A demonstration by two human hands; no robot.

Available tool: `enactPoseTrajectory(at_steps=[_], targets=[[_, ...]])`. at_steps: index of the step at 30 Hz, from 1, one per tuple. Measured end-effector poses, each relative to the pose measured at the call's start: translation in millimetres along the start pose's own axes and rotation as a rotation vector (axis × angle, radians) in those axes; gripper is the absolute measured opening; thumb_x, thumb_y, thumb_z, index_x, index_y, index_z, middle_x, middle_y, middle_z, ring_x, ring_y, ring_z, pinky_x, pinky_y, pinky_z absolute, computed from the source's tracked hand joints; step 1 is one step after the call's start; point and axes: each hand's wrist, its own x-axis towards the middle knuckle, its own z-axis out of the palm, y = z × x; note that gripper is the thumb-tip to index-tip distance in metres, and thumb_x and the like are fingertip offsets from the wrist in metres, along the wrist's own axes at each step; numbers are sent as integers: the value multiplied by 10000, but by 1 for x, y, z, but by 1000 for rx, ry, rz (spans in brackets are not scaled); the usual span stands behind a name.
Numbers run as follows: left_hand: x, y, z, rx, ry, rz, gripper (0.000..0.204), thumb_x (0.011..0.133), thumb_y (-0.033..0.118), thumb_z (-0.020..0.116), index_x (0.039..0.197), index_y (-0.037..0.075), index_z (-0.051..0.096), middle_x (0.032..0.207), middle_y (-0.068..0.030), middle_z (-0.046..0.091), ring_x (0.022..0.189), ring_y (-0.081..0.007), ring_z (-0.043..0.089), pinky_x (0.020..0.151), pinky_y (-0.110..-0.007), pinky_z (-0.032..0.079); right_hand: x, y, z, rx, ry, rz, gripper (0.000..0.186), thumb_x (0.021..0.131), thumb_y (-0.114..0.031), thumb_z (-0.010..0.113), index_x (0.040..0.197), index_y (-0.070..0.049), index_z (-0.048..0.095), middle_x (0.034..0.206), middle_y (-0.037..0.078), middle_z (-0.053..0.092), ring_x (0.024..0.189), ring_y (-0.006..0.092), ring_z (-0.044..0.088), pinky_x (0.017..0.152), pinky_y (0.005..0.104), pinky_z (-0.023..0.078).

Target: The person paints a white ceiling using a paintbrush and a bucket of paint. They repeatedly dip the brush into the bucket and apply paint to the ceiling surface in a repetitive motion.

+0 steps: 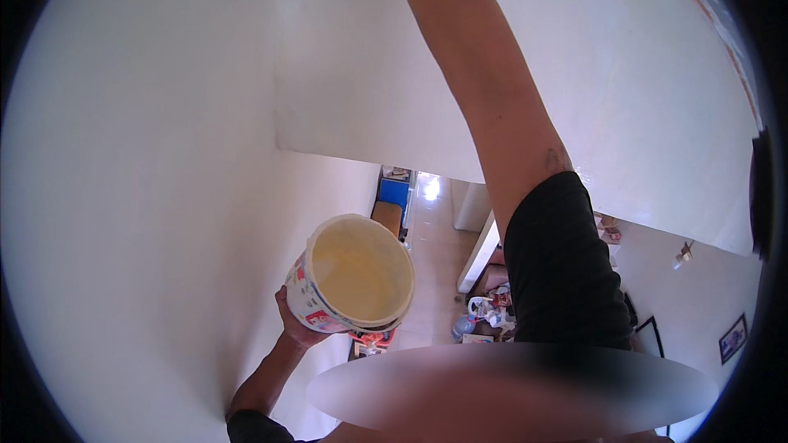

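My left hand (297, 330) is closed on a white plastic bucket (305, 294) with printed coloured patches, supporting it from its lower left side. The bucket tilts so that its round mouth faces me, and its inside looks pale yellow. How much it holds is hard to make out. My right arm (501, 115), in a short black sleeve, stretches up across the picture. Its hand lies beyond the upper edge, so neither the fingers nor anything in them can be seen.
A plain white wall (148, 197) fills the left side, and another white surface (353, 74) spans the top. Far below lies a shiny tiled floor (431, 254) with a blue box (394, 192) and a clutter of household things (492, 312). A framed picture (733, 340) hangs at the right.
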Motion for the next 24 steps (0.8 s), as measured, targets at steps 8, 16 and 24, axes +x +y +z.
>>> enactPoseTrajectory(at_steps=[8,16,24], targets=[[1,-1,-9,0,66,-13,1026,796,864,446,1621,276,280,1628,-118,352,1444,-414,408,1034,-751,417,-2,3,-6,-37,55,-31,331,828,-264,637,791,60,692,806,310,696,799,481,700,786,543,569],[-1,-3,-2,-40,-21,-6,1028,793,860,460,1625,286,272,1637,-120,339,1456,-428,386,1057,-769,377,-8,5,-30,-187,84,-233,246,825,-205,646,798,33,699,771,275,697,747,454,701,735,534,575],[9,-1,-6,10,3,-28,1026,793,865,449,1626,293,271,1638,-123,336,1460,-432,383,1055,-769,380,-14,6,-8,-69,-104,-86,270,842,-251,631,887,3,711,911,276,722,862,448,715,827,536,569]])
